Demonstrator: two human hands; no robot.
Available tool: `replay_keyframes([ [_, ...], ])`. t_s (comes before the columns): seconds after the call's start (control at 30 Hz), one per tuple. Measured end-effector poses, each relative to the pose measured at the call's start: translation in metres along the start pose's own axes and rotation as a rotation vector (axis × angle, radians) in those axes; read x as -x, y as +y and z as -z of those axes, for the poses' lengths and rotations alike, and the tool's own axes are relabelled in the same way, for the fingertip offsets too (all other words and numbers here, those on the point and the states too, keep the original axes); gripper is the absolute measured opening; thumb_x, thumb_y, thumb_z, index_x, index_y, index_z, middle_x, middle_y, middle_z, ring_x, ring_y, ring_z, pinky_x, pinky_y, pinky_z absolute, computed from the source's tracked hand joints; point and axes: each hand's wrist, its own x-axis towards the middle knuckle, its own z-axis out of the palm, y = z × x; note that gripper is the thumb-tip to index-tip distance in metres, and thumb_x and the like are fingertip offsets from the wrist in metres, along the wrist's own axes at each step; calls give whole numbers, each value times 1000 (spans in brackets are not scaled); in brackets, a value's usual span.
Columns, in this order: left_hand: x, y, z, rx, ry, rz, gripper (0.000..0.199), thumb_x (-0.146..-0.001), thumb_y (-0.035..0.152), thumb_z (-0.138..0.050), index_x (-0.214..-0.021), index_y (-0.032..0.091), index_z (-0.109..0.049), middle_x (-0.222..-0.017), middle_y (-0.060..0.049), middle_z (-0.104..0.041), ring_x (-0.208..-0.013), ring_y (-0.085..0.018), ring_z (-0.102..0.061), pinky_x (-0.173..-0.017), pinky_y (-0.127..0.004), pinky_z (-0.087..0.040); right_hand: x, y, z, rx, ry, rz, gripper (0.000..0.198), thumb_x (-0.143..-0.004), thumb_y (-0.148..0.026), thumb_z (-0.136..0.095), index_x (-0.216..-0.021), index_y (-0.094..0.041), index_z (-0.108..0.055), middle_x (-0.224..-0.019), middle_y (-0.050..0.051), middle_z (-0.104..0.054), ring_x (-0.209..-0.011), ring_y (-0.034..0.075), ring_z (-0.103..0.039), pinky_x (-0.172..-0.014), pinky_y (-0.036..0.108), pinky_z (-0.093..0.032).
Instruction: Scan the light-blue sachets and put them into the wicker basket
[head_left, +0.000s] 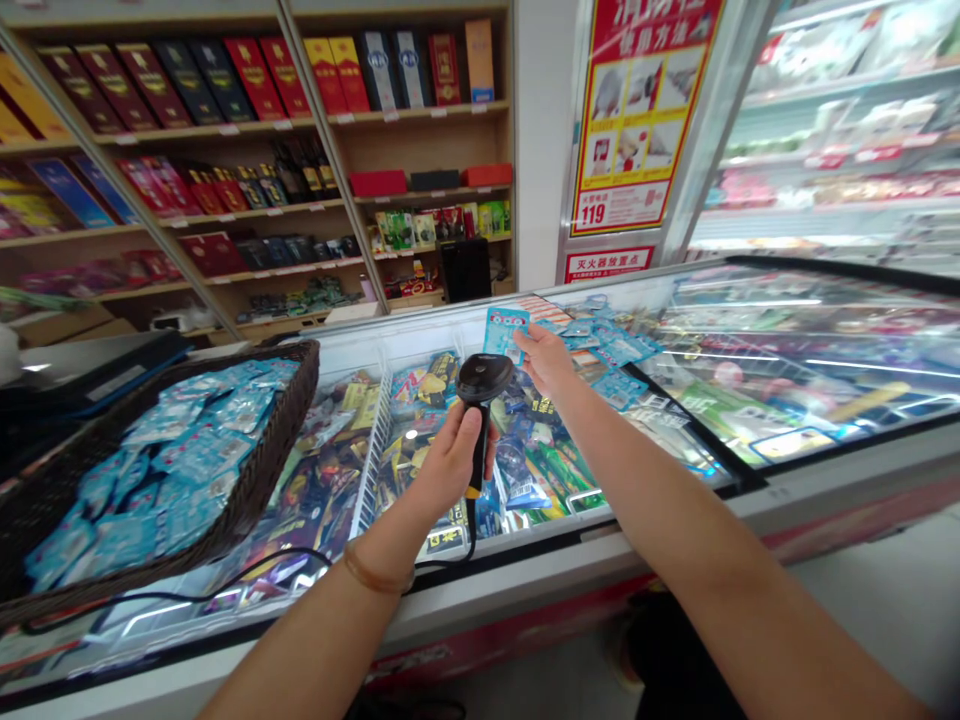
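Observation:
My left hand (454, 455) is wrapped around the handle of a black barcode scanner (484, 378), whose head points away from me. A cable runs down from its handle. Just beyond the scanner, my right hand (546, 357) pinches a small light-blue packet (504, 332) by its right edge, with a printed side facing me. On the freezer glass, to the right of that packet, lies a loose pile of similar blue packets (619, 345). More blue packets (202, 440) fill a dark woven basket (289, 430) at the left.
A chest freezer (525, 548) with a glass top spans the view, with packaged frozen goods inside. The scanner's black cable (277, 556) crosses the glass. Shelves (420, 116) of boxes and bottles stand behind; a lit display cooler (832, 150) is at the right.

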Motion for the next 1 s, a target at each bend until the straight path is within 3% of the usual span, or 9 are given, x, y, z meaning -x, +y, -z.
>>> replay_keyframes([
  [0.2, -2, -3, -1, -11, -33, 34, 54, -82, 76, -64, -86, 24, -52, -60, 2, -55, -45, -13, -50, -41, -27, -40, 5, -5, -4, -93, -5, 23, 17, -79, -29, -82, -80, -23, -66, -69, -3, -71, -82, 18, -74, -73, 27, -59],
  [0.5, -3, -6, 0, 18, -44, 25, 57, -79, 76, -68, -86, 22, -52, -67, 2, -59, -47, -11, -51, -43, -25, -42, 1, -1, -3, -112, 4, -2, 10, -82, -24, -77, -82, -22, -68, -70, -3, -71, -79, 16, -75, -73, 26, -60],
  [0.6, -4, -8, 0, 27, -3, 32, 58, -79, 77, -67, -86, 21, -53, -69, 2, -60, -46, -10, -51, -42, -25, -41, -1, 5, -2, -88, 37, -18, 15, -78, -27, -80, -85, -22, -68, -67, -5, -70, -74, 17, -74, -70, 27, -60],
  [0.7, -7, -4, 4, 45, 147, 23, 58, -80, 78, -65, -88, 22, -52, -67, 3, -58, -44, -10, -51, -40, -25, -39, -2, 15, -7, -86, 140, -83, 16, -75, -22, -78, -82, -22, -64, -61, -6, -66, -67, 17, -72, -67, 28, -61],
  [0.83, -10, 24, 24, 148, 411, 44, 57, -84, 78, -62, -90, 22, -52, -66, 4, -57, -44, -10, -49, -40, -24, -39, -8, 24, -38, -42, 152, -187, 16, -75, -12, -72, -74, -21, -58, -54, -7, -61, -56, 15, -67, -64, 28, -62],
  [1.0, 2, 71, 71, 283, 660, -48, 50, -91, 71, -58, -90, 20, -54, -65, 3, -57, -45, -10, -53, -42, -22, -42, -20, 24, -126, 5, -48, -279, 16, -80, -5, -67, -76, -19, -59, -56, -4, -63, -54, 13, -65, -65, 27, -63],
])
